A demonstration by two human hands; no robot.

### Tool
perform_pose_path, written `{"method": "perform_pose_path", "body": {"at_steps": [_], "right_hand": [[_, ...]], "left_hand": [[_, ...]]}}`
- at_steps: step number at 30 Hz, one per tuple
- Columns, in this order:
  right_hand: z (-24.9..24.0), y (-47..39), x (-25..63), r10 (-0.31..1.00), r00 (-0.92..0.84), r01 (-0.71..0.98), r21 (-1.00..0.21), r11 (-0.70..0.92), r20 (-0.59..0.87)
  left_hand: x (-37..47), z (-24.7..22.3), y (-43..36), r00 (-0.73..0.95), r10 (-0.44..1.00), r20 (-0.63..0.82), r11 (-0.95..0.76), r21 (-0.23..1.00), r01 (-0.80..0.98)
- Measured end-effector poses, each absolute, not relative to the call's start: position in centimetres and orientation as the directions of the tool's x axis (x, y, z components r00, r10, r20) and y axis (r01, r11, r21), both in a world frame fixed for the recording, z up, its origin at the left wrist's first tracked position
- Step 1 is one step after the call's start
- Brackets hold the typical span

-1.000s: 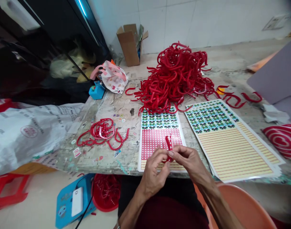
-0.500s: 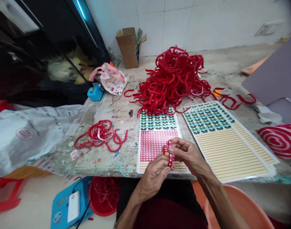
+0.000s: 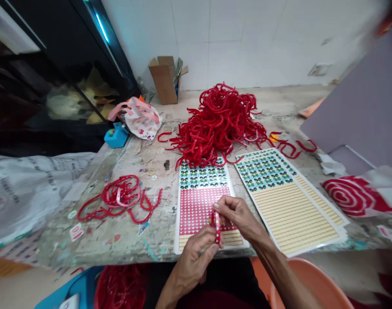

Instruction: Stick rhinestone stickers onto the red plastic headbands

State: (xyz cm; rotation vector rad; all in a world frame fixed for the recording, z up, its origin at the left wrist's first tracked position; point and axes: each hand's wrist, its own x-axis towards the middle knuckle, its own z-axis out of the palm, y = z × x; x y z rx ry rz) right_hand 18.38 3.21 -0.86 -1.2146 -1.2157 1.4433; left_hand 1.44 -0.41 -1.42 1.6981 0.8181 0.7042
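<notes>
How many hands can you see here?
2. The left hand pinches the lower end of a patterned red strip; the right hand pinches its upper end, above the table.

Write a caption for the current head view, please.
Two hands hold a heart-patterned red strip above a sticker sheet, near piled red bands.

Blue plastic stool [image 3: 83, 283], lower left: cut off by bottom edge; white rectangular device [image 3: 70, 301] on it likewise. Round red plastic basin [image 3: 120, 289] and large orange plastic tub [image 3: 312, 281]: both cut by same edge. White printed plastic sack [image 3: 31, 184]: runs past left edge, its print blurred, unreadable. Open brown cardboard box [image 3: 164, 81]: contents mostly hidden by its walls. Left hand's fingertips: partly hidden behind white-patterned red strip [image 3: 218, 227].
</notes>
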Motion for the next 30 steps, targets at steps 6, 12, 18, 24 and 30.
{"method": "perform_pose_path", "body": {"at_steps": [6, 12, 18, 24, 30], "right_hand": [[-2.3, 8.9, 23.2, 0.961, 0.181, 0.568, -0.820, 0.071, 0.209], [-4.1, 15.8, 27.3, 0.934, 0.243, 0.650, -0.759, 0.045, 0.263], [-3.7, 15.9, 27.8, 0.944, 0.266, 0.503, -0.863, 0.040, 0.198], [-1.5, 10.4, 26.4, 0.957, 0.288, 0.072, -0.995, -0.063, -0.040], [-1.9, 6.7, 21.6, 0.962, 0.094, -0.305, -0.927, -0.218, -0.257]], "left_hand": [[-2.8, -3.4, 3.5, 0.250, 0.936, 0.246, -0.344, 0.780, 0.522], [-5.4, -2.8, 6.8, -0.006, 0.892, 0.452, -0.270, 0.544, 0.794], [-2.4, -4.1, 4.0, 0.034, 0.942, 0.334, -0.282, 0.735, 0.616], [1.3, -3.1, 3.1, 0.078, 0.997, 0.018, -0.041, 0.956, 0.292], [3.5, -1.8, 2.8, 0.159, 0.982, -0.102, 0.093, 0.994, 0.065]]}}
